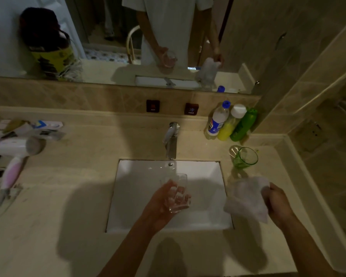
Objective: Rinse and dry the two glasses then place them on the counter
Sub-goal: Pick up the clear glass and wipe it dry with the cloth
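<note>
My left hand (162, 202) grips a clear glass (178, 193) over the white sink (140, 176), its mouth pointing away from me. A white cloth (246, 198) hangs from my right hand (276, 200), which pinches it above the counter just right of the sink. A green glass (246, 157) stands upright on the counter (72, 226) to the right of the tap (171, 140). No water shows running from the tap.
Three bottles (231, 122) stand in the back right corner by the tiled wall. A hair dryer (16, 150) with its cord and some packets lie on the left of the counter. A mirror (108, 37) runs along the back.
</note>
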The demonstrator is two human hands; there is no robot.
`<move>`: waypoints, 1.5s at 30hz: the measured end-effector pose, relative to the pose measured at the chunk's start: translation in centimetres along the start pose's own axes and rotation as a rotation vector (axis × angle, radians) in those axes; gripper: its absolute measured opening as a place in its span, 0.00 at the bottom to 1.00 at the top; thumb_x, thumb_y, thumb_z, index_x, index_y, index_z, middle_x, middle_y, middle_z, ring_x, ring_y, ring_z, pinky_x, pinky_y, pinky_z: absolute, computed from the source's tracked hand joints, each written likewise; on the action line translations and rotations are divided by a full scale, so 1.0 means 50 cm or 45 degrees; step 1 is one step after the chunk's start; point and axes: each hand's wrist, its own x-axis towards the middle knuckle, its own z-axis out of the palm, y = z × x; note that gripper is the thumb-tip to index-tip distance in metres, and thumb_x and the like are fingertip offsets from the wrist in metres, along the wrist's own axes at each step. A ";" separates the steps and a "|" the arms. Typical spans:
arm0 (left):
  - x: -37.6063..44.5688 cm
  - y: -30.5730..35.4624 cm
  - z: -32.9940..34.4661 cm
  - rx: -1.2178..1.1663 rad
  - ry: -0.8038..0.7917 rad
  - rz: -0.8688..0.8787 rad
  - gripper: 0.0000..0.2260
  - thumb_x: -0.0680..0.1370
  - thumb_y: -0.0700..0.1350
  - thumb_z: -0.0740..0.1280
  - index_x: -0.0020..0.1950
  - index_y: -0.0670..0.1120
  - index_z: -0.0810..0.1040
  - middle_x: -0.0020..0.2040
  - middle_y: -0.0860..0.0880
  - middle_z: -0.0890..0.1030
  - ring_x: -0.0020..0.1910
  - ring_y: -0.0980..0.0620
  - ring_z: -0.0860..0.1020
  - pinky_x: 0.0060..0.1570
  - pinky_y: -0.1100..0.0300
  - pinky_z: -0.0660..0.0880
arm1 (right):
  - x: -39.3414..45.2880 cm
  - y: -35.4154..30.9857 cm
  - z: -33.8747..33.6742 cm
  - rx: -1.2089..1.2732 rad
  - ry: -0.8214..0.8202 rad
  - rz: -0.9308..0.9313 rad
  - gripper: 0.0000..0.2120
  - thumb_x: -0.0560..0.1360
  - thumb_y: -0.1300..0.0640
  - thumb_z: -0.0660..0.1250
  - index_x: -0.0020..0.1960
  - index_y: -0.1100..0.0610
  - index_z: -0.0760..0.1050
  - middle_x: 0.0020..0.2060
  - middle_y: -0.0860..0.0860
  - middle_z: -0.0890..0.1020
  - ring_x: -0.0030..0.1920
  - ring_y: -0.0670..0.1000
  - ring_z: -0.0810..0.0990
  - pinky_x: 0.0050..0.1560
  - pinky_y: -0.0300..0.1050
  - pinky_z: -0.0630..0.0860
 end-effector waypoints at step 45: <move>-0.043 -0.038 0.086 0.063 0.225 0.308 0.35 0.67 0.65 0.78 0.65 0.46 0.79 0.60 0.36 0.82 0.57 0.39 0.83 0.47 0.48 0.81 | -0.336 0.017 0.321 -0.574 -0.371 -0.683 0.28 0.78 0.34 0.48 0.77 0.38 0.51 0.76 0.43 0.63 0.72 0.44 0.68 0.70 0.46 0.69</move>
